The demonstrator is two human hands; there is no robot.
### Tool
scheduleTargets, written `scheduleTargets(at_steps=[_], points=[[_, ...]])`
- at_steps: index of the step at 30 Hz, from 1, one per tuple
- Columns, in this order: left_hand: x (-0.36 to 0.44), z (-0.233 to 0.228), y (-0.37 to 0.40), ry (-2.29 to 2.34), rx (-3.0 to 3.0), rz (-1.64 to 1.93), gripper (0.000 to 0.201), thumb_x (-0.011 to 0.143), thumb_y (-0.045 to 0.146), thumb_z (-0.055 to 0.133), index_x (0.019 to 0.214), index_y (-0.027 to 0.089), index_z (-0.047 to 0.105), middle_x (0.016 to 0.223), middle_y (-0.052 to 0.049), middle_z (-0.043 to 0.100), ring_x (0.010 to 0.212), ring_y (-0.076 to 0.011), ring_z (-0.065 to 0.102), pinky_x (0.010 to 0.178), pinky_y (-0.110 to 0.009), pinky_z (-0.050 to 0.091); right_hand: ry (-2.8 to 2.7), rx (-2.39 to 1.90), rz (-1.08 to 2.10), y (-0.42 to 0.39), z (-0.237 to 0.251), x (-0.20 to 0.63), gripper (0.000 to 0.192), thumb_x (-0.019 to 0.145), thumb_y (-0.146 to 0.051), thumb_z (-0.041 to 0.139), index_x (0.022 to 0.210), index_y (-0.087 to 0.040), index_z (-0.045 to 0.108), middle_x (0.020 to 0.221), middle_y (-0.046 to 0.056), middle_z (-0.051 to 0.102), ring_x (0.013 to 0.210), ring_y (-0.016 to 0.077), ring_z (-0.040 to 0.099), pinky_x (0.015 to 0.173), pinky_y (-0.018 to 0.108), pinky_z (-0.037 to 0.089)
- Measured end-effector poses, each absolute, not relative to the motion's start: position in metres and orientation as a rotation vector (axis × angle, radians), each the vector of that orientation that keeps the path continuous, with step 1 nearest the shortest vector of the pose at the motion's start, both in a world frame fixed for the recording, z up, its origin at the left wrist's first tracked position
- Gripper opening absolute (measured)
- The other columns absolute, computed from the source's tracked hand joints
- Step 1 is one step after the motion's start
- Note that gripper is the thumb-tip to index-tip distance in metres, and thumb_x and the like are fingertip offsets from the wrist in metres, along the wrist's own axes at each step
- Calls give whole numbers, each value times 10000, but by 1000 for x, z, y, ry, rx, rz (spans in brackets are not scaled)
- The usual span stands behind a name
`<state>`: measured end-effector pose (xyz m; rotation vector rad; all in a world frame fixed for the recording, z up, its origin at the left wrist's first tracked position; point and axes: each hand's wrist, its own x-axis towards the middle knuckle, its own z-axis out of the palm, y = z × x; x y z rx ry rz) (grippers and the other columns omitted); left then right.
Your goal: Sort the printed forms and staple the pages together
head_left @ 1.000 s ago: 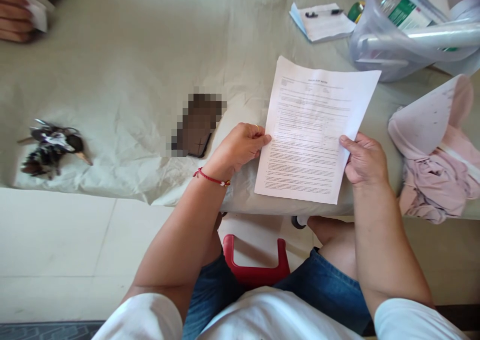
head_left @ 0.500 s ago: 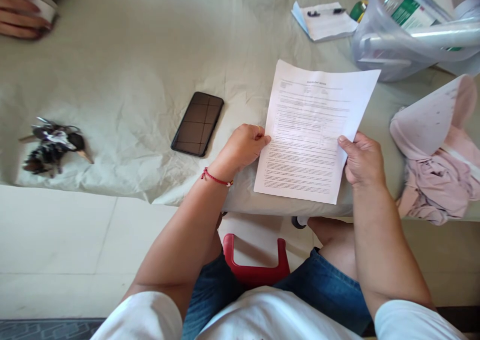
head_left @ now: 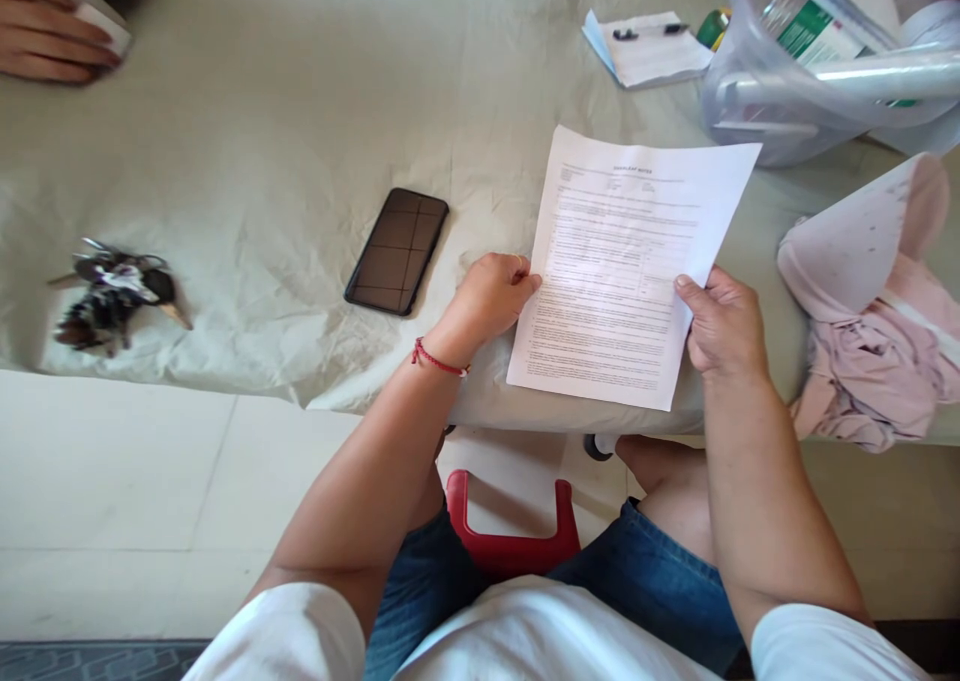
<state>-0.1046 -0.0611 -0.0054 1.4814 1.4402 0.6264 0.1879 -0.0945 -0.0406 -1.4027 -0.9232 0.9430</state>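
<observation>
A printed sheet of paper (head_left: 615, 271) is held over the table's near edge, its text facing up and too small to read. My left hand (head_left: 491, 296) pinches its left edge between thumb and curled fingers. On the opposite edge, my right hand (head_left: 724, 321) grips the paper with its thumb on top; the other fingers are partly hidden beneath. To the left of my left hand lies a dark smartphone (head_left: 397, 251), screen up. Farther left rests a bunch of keys (head_left: 124, 291) with a dark fluffy keyring.
A clear plastic tub (head_left: 787, 111) with a bottle and papers stands back right, beside a notepad (head_left: 660, 51) bearing a pen. Pink cloth (head_left: 870, 361) lies at right. Another person's hand (head_left: 45, 31) holds something white at upper left. A red stool (head_left: 510, 546) is below.
Both of my hands keep the paper in nearly the same place. The view has shifted slightly, and the other person's hand appears a little farther right.
</observation>
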Motion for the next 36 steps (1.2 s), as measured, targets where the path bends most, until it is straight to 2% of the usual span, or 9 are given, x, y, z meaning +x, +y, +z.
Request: scheduleTargets(at_steps=[7, 10, 13, 16, 19, 23, 30, 33, 36], points=[[-104, -7, -60, 1432, 1446, 681, 347, 973, 192, 675, 639, 225, 586, 611, 35, 467, 639, -153, 407, 661, -348, 327, -924, -1387, 959, -94, -41, 188, 504, 685, -559, 1055, 1045, -268, 858, 1069, 48, 893, 1109, 332, 857, 1055, 563, 712], [-105, -8, -60, 1321, 1246, 771, 306, 979, 223, 703, 677, 206, 655, 672, 16, 593, 681, -149, 518, 702, -325, 431, -902, -1373, 1002, -94, -39, 188, 510, 662, -563, 1066, 1029, -282, 849, 1030, 39, 891, 1120, 346, 857, 1065, 583, 710], [-107, -4, -61, 1089, 967, 803, 173, 966, 304, 781, 847, 178, 783, 855, -49, 796, 851, -200, 729, 877, -358, 603, -869, -1371, 1067, -95, -35, 188, 510, 651, -547, 1077, 1024, -285, 848, 1018, 36, 890, 1118, 350, 859, 1100, 595, 696], [-107, 1, -64, 909, 796, 750, 260, 898, 375, 896, 998, 142, 836, 1057, -145, 883, 1102, -325, 834, 1092, -500, 662, -861, -1355, 1139, -96, -31, 185, 524, 672, -530, 1072, 1071, -272, 851, 1045, 46, 891, 1137, 347, 855, 1111, 591, 689], [-104, 1, -66, 889, 719, 731, 288, 878, 332, 918, 1060, 119, 854, 1106, -193, 892, 1204, -401, 842, 1166, -596, 651, -875, -1346, 1186, -97, -29, 180, 550, 671, -527, 1069, 1098, -261, 844, 1051, 45, 888, 1112, 333, 853, 1093, 576, 691], [-99, -5, -67, 1004, 667, 832, 279, 884, 288, 899, 1102, 119, 852, 1073, -192, 894, 1230, -433, 841, 1155, -637, 665, -939, -1376, 1163, -96, -32, 178, 569, 669, -593, 1055, 1048, -254, 801, 1042, 32, 870, 1035, 279, 835, 1057, 519, 694], [-98, -2, -66, 1059, 635, 922, 199, 879, 199, 884, 1054, 116, 838, 1184, -197, 890, 1265, -415, 827, 1184, -590, 660, -956, -1504, 975, -92, -43, 188, 643, 537, -586, 1103, 827, -245, 640, 828, -17, 747, 766, 173, 700, 793, 384, 672], [-98, -1, -66, 1093, 602, 927, 156, 941, 234, 849, 1051, 125, 833, 1181, -201, 888, 1263, -406, 827, 1167, -575, 669, -976, -1524, 928, -94, -42, 191, 603, 566, -594, 1093, 762, -242, 644, 769, -24, 714, 708, 161, 658, 735, 366, 638], [-98, -2, -65, 1119, 573, 946, 186, 1009, 311, 810, 1026, 127, 821, 1159, -213, 886, 1258, -390, 830, 1156, -552, 674, -1019, -1563, 869, -96, -38, 194, 512, 666, -614, 1044, 748, -233, 712, 744, -24, 713, 674, 147, 625, 689, 336, 584]])
